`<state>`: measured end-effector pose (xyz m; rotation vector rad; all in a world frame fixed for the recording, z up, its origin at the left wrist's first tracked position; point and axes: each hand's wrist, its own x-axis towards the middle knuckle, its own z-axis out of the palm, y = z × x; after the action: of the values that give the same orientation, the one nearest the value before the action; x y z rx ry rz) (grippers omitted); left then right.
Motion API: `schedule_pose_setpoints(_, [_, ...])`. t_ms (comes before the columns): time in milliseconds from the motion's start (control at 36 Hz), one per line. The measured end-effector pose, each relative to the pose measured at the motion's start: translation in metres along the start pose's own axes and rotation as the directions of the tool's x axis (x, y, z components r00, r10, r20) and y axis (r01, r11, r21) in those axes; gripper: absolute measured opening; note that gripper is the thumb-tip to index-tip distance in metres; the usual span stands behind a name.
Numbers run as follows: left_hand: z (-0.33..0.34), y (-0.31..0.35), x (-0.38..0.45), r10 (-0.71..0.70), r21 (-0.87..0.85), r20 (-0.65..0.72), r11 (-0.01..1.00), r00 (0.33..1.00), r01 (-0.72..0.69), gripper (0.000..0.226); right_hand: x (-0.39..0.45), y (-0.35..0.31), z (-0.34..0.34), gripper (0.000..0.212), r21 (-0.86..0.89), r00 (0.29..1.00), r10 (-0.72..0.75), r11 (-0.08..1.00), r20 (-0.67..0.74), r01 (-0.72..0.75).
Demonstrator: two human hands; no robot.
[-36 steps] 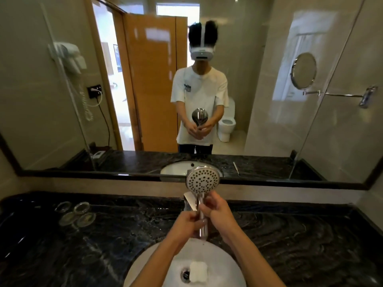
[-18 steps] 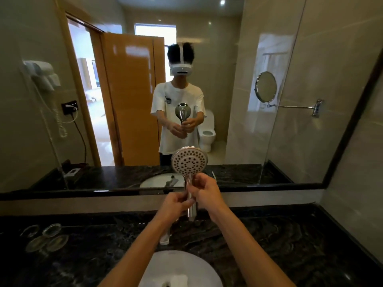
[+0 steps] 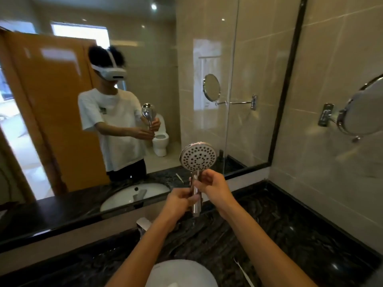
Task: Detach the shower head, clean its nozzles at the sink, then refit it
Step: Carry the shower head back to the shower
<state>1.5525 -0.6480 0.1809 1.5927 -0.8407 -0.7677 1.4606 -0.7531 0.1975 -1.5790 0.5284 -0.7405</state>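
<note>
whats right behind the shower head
Behind the shower head is the wall mirror, showing tiled wall and glass. Lower down, both hands grip its chrome handle, the left hand below the right hand, covering much of the handle.

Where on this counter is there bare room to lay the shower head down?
Dark counter is bare between the sink, the mirror and the right wall. A thin white stick lies beside the sink; the tap crowds the left.

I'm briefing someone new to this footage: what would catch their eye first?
The shower head, held upright at centre by both hands on its chrome handle, nozzles facing the camera. Behind it the wall mirror reflects the person. A round shaving mirror juts from the right wall.
</note>
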Motion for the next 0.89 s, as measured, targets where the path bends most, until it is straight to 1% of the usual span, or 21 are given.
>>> schedule_pose_setpoints(139, [0.024, 0.008, -0.003, 0.041, 0.014, 0.175, 0.999, 0.984, -0.044, 0.020, -0.028, -0.003, -0.024, 0.017, -0.062, 0.987, 0.006, 0.998, -0.163, -0.016])
schedule_pose_setpoints(222, [0.046, 0.011, -0.004, 0.059, 0.033, 0.270, 0.997, 0.961, -0.070, 0.016, -0.051, -0.007, -0.043, 0.019, -0.075, 0.961, 0.017, 0.996, -0.277, -0.039])
schedule_pose_setpoints(250, [0.055, 0.012, -0.005, 0.061, 0.037, 0.299, 0.997, 0.952, -0.075, 0.013, -0.060, -0.009, -0.050, 0.019, -0.080, 0.950, 0.012, 0.996, -0.311, -0.039])
schedule_pose_setpoints(306, [0.075, 0.013, -0.009, 0.065, 0.034, 0.358, 0.996, 0.932, -0.083, 0.014, -0.079, -0.014, -0.066, 0.017, -0.095, 0.929, 0.006, 0.995, -0.371, -0.045])
schedule_pose_setpoints(389, [0.108, 0.018, -0.019, 0.077, 0.036, 0.453, 0.994, 0.888, -0.104, 0.012, -0.107, -0.019, -0.092, 0.015, -0.106, 0.890, -0.007, 0.993, -0.455, -0.047])
schedule_pose_setpoints(500, [0.158, 0.029, -0.038, 0.112, 0.026, 0.571, 0.988, 0.813, -0.154, 0.013, -0.151, -0.026, -0.130, 0.017, -0.127, 0.817, -0.031, 0.991, -0.576, -0.052])
schedule_pose_setpoints(611, [0.213, 0.041, -0.062, 0.148, -0.011, 0.677, 0.982, 0.721, -0.191, 0.013, -0.201, -0.035, -0.166, 0.014, -0.145, 0.714, -0.067, 0.988, -0.697, -0.049])
schedule_pose_setpoints(695, [0.259, 0.047, -0.085, 0.172, -0.035, 0.743, 0.975, 0.647, -0.219, 0.012, -0.243, -0.043, -0.197, 0.019, -0.178, 0.636, -0.101, 0.982, -0.765, -0.057])
schedule_pose_setpoints(778, [0.304, 0.054, -0.114, 0.184, -0.068, 0.804, 0.973, 0.566, -0.220, 0.014, -0.287, -0.051, -0.224, 0.020, -0.205, 0.571, -0.118, 0.975, -0.813, -0.090])
schedule_pose_setpoints(889, [0.361, 0.062, -0.154, 0.194, -0.106, 0.881, 0.970, 0.431, -0.219, 0.013, -0.350, -0.057, -0.254, 0.020, -0.199, 0.436, -0.134, 0.974, -0.890, -0.107])
